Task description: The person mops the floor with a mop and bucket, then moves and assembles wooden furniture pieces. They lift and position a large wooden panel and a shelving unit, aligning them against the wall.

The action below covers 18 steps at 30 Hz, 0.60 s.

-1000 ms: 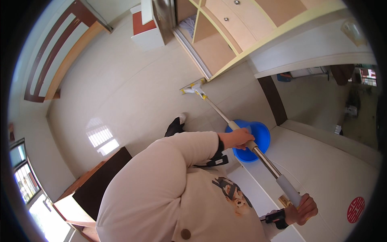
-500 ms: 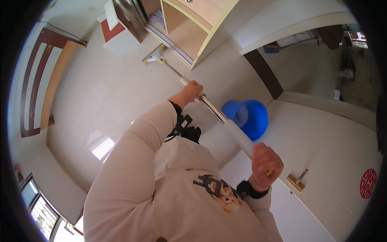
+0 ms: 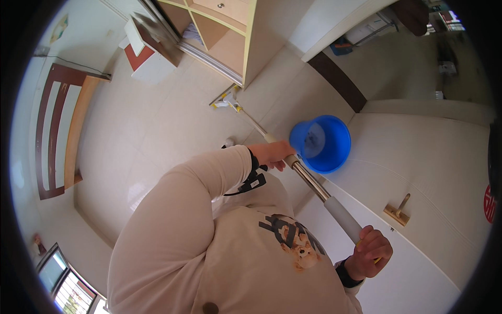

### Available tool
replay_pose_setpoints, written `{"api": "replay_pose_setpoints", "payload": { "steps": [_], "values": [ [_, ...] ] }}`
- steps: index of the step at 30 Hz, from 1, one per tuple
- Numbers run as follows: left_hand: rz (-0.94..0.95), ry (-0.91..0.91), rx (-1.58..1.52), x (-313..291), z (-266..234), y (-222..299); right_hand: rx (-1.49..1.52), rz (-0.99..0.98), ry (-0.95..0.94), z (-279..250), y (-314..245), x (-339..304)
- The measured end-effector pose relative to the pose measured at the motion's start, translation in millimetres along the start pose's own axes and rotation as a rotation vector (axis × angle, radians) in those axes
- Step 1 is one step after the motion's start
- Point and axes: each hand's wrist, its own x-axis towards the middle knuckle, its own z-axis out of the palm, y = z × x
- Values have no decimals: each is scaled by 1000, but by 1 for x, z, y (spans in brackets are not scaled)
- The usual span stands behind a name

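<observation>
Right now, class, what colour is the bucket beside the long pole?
The bucket is blue; it shows best in the head view.

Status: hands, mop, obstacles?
Left hand grips silver metal mop pole; right hand, its grey handle. White-yellow mop head near cream cabinet. Round blue bucket beside pole.

Pale floor, cream cabinet, bright window.
</observation>
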Motion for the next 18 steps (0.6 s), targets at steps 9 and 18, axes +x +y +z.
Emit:
{"api": "replay_pose_setpoints", "payload": {
  "steps": [9,18],
  "values": [
    [-79,-139,179,1,42,12,-28,0,177,-15,-31,-19],
    [81,-104,50,20,96,10,-113,-26,231,-40,-55,-35]
  ]
}}
